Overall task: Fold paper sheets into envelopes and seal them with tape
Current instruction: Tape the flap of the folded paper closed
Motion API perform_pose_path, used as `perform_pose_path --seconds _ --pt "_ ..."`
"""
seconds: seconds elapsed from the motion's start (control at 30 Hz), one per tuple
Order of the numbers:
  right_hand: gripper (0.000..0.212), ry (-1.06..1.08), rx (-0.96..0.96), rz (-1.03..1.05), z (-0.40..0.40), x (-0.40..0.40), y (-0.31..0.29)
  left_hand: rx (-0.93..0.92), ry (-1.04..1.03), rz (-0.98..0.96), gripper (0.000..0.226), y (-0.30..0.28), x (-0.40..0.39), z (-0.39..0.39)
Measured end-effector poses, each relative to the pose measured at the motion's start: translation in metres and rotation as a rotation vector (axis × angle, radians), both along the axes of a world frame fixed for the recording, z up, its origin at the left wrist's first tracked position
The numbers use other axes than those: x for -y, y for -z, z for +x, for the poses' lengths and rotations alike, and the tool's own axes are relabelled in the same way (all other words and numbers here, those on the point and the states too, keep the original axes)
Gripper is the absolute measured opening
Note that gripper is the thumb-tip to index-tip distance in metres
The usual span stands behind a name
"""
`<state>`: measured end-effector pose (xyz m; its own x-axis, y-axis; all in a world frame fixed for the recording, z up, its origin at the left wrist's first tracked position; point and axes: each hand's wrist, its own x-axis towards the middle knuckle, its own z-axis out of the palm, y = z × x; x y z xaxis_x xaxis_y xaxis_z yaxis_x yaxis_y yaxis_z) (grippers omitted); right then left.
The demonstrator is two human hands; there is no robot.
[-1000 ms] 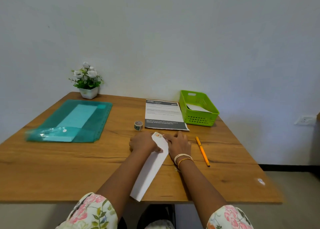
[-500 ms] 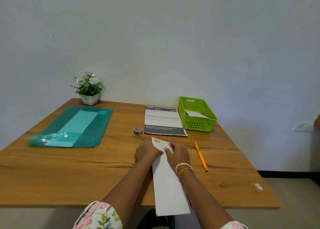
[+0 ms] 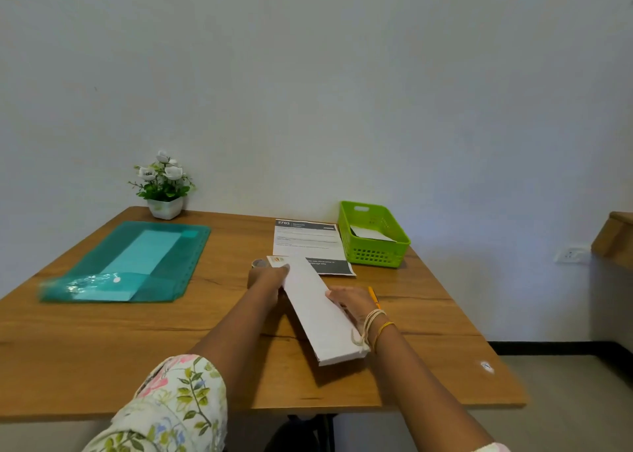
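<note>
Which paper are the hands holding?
The long folded white paper, held by the left hand and right hand. The printed sheet lies flat beyond it; another white sheet sits in the green basket.

— Left hand (image 3: 269, 278)?
— Arm stretched forward, floral sleeve (image 3: 178, 403) at the elbow; fingers curled on the far left edge of the folded sheet (image 3: 318, 314)
— Right hand (image 3: 349, 302)?
— Nearer, knuckles up, gripping the sheet's right edge; wrist bands (image 3: 375, 328) on

Table (image 3: 102, 355) showing matt, grained wood. Folded sheet (image 3: 318, 314) looking like smooth matt white paper. Folder (image 3: 164, 273) gleaming: translucent teal plastic, glossy. Basket (image 3: 373, 256) showing perforated green plastic. Sleeve (image 3: 178, 403) appearing as floral printed cloth. Wall (image 3: 342, 74) looking matt, painted.
</note>
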<state>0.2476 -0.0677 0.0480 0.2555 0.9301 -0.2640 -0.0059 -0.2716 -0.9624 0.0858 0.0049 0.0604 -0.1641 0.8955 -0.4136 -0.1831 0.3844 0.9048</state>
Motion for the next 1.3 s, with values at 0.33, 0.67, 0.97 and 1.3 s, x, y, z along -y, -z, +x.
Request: perform_pose_path --seconds 0.33,0.67,0.97,1.3 --pt "0.028 0.38 -0.01 0.195 0.03 -0.037 -0.039 0.264 0.938 -0.412 0.084 -0.04 0.03 0.005" --pt "0.019 0.321 0.179 0.106 0.057 -0.042 -0.076 0.147 0.715 -0.162 0.018 -0.063 0.022 0.057" --pt "0.026 0.222 -0.039 -0.145 0.087 -0.062 -0.074 0.087 0.692 -0.08 0.033 -0.071 -0.032 0.115" --pt "0.047 0.404 -0.031 -0.001 0.12 -0.125 -0.075 0.156 0.408 0.082 0.058 -0.056 -0.09 0.172"
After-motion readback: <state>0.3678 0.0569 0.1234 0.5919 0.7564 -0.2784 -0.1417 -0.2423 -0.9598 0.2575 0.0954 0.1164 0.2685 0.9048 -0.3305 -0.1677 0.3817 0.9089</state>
